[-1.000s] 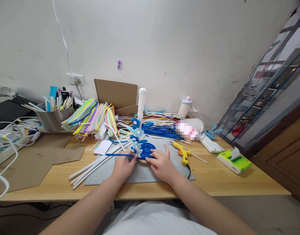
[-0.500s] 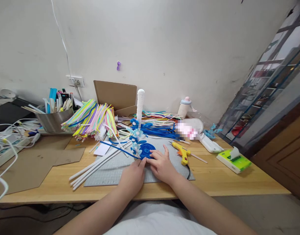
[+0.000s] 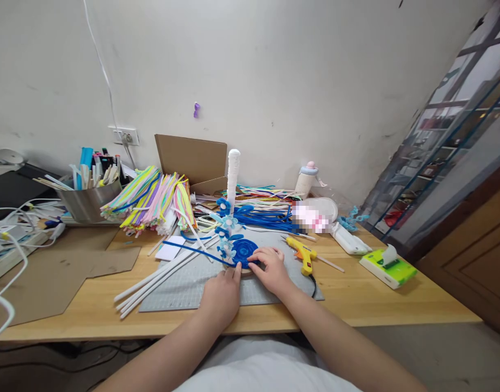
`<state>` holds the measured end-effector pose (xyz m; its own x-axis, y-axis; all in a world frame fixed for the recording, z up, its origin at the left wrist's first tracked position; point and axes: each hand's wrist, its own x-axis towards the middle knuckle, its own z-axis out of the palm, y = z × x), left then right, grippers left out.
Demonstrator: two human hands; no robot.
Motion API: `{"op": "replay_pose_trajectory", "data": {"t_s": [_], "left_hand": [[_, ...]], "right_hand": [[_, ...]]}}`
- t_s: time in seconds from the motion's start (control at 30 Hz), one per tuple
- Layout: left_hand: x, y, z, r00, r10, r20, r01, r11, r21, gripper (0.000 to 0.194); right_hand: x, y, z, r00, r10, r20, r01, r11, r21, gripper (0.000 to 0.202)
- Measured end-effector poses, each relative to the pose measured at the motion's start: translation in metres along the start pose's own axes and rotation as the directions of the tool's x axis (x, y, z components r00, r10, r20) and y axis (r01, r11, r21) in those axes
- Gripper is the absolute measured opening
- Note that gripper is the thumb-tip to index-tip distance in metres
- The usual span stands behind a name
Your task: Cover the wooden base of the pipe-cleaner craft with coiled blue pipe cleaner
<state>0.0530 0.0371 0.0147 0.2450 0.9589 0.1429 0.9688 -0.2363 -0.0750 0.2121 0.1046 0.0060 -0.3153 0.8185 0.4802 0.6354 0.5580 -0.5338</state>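
Note:
A flat spiral of blue pipe cleaner point(image 3: 245, 248) lies on a round base, its loose strand stretching out to the left. Beside it stands a white wrapped post point(image 3: 233, 174), with blue and pale-blue pipe cleaner flowers point(image 3: 228, 223) around its lower part. My left hand point(image 3: 221, 294) is closed, fingertips on the strand at the spiral's near edge. My right hand point(image 3: 271, 269) grips the near right edge of the spiral, thumb and fingers curled in. What lies under the fingertips is partly hidden.
A grey cutting mat point(image 3: 176, 291) lies beneath the work. White sticks point(image 3: 152, 283) rest at left, a yellow glue gun point(image 3: 302, 253) at right. Behind are bundled pipe cleaners point(image 3: 152, 201), a metal pen holder point(image 3: 88, 201) and a bottle point(image 3: 307, 181). A tissue pack point(image 3: 388, 267) sits at far right.
My right hand's raised fingers have curled down, and the hand has shifted slightly. My left hand has drawn a little back, showing more of the base's near edge. The strand's loose end moved slightly left and down.

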Motion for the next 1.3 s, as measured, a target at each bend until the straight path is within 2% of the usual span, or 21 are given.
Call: {"op": "replay_pose_trajectory", "data": {"t_s": [0.23,0.37,0.47,0.87,1.3], "left_hand": [[-0.001,-0.003,0.004,0.994,0.04,-0.098,-0.041,0.999,-0.009,0.05],[-0.004,-0.005,0.01,0.955,0.166,-0.246,-0.167,0.986,0.016,0.044],[-0.004,-0.006,0.016,0.935,0.182,-0.305,-0.179,0.983,0.038,0.043],[-0.003,-0.004,0.018,0.937,0.182,-0.297,-0.165,0.983,0.081,0.043],[-0.004,-0.001,0.01,0.951,0.138,-0.277,-0.131,0.99,0.042,0.048]], "right_hand": [[0.003,0.002,0.003,0.999,0.028,0.02,-0.028,1.0,0.01,0.006],[0.003,0.003,0.003,0.999,0.032,0.02,-0.032,0.999,0.013,0.006],[0.003,0.003,0.004,0.999,0.03,0.02,-0.03,0.999,0.018,0.006],[0.003,0.005,0.006,1.0,0.02,0.017,-0.02,1.0,0.018,0.005],[0.001,0.002,0.004,1.0,0.001,0.006,-0.001,1.0,0.017,0.011]]}}
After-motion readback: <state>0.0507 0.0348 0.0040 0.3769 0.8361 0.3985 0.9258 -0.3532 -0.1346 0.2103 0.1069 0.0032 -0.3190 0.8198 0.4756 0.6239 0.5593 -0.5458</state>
